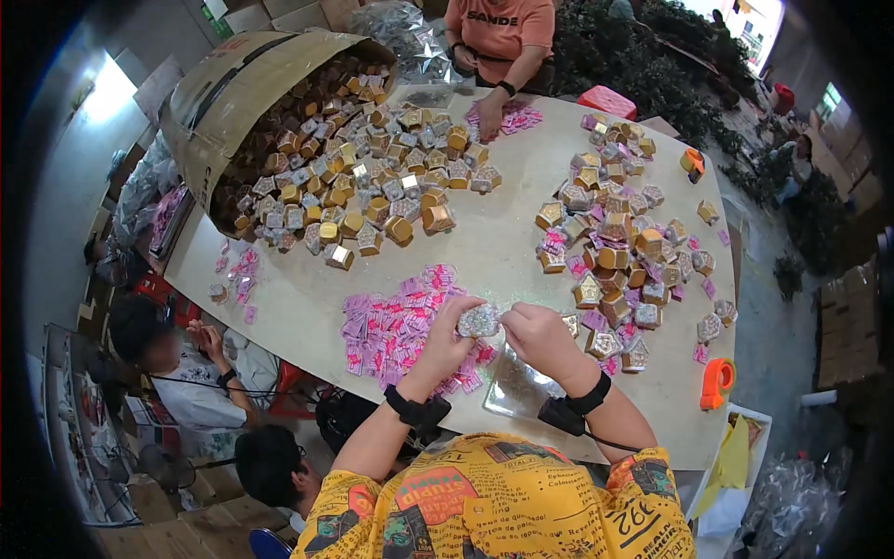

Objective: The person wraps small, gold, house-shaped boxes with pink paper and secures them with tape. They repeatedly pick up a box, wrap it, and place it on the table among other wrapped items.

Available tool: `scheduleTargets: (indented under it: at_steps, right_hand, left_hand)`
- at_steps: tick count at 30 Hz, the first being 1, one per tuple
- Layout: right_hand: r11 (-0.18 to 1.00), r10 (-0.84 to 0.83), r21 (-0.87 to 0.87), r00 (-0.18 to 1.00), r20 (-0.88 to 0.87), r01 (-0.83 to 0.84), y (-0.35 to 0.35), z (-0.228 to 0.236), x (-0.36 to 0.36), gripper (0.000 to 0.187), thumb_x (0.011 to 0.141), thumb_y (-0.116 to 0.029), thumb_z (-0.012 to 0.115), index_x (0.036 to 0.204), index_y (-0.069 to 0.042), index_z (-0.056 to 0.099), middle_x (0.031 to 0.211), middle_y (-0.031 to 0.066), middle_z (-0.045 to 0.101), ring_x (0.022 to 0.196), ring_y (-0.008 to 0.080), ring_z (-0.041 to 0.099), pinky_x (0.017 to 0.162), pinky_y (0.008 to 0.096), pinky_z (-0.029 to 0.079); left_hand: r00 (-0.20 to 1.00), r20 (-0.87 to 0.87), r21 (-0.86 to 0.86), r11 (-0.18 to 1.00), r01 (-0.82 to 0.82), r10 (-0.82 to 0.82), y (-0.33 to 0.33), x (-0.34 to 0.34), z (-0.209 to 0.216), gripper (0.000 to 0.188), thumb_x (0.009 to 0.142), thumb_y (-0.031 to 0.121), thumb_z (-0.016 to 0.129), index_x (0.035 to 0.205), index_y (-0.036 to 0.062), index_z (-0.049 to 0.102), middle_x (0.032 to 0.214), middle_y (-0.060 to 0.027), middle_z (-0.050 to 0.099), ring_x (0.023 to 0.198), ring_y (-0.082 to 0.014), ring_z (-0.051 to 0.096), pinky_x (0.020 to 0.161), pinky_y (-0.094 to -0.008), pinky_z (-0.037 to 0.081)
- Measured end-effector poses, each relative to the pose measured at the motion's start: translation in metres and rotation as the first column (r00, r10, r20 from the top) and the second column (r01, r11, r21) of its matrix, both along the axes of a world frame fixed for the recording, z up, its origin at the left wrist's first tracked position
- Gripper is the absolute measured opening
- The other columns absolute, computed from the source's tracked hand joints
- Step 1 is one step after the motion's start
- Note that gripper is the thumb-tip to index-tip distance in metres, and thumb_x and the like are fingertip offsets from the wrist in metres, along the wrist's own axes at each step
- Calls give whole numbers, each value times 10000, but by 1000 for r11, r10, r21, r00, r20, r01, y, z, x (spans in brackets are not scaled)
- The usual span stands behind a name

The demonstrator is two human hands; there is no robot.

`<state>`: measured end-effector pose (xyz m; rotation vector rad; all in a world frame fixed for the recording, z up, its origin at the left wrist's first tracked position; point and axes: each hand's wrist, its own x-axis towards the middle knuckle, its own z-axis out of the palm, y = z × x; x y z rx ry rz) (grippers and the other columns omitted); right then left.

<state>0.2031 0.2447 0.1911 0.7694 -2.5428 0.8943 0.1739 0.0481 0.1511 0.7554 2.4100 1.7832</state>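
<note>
My left hand (451,337) is closed around a small silver, glittery house-shaped ornament (479,320), holding it up over the table. My right hand (543,339) pinches at the ornament's right edge; whatever sits between those fingertips is too small to make out. A heap of pink printed tags (382,326) lies beside and beneath my left hand. Below my right hand rests a flat, shiny glitter-dusted sheet (518,387). To the right spreads a pile of gold and silver house-shaped ornaments (610,261), mixed with pink tags.
A big cardboard box (214,102) lies tipped at the far left, spilling more ornaments onto the table (503,224). Orange tape dispensers (717,384) stand along the right edge. Across the table a person in an orange shirt (503,33) reaches toward pink tags. Two people sit at the left.
</note>
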Motion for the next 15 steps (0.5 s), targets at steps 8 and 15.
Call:
scheduleTargets:
  at_steps: [8,15]
  right_hand:
    - [998,-3,67,999,35,1,-1,-4,-1,68,754,-55,601,773,-30,540,701,129,520,658,318,581,597,414,489]
    - [984,-29,179,997,75,15,-5,-8,-1,34,754,-54,586,762,-23,573,724,148,554,694,323,605,619,402,508]
  left_hand:
    - [987,-158,-156,988,10,-35,-1,-2,11,534,630,-97,545,1143,50,556,1084,-150,550,1083,-356,496,973,-420,388]
    - [969,-239,-320,947,-25,-55,0,2,29,526,639,-92,540,1143,58,564,1068,-153,551,1063,-370,493,951,-420,409]
